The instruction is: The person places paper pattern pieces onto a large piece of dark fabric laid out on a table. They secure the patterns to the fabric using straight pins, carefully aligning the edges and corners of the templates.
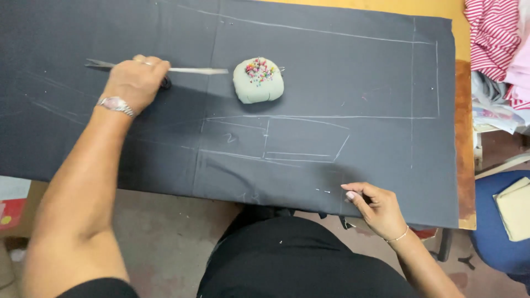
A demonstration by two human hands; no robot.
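Note:
A dark grey cloth (309, 72) with white chalk lines covers a wooden table. My left hand (135, 81), with a wristwatch, rests on long metal scissors (193, 70) lying flat on the cloth, fingers over the handles. The blades point right toward a pale green pincushion (258, 83) stuck with several coloured pins. My right hand (374, 208) pinches the cloth's near edge at the lower right, where small pins sit in the fabric.
The wooden table edge (465, 138) shows at the right. Striped red-and-white and pink fabrics (497, 38) pile up at the far right. A blue seat (499, 243) holding a folded cream cloth (514, 207) stands lower right. My dark-clothed lap is below the table.

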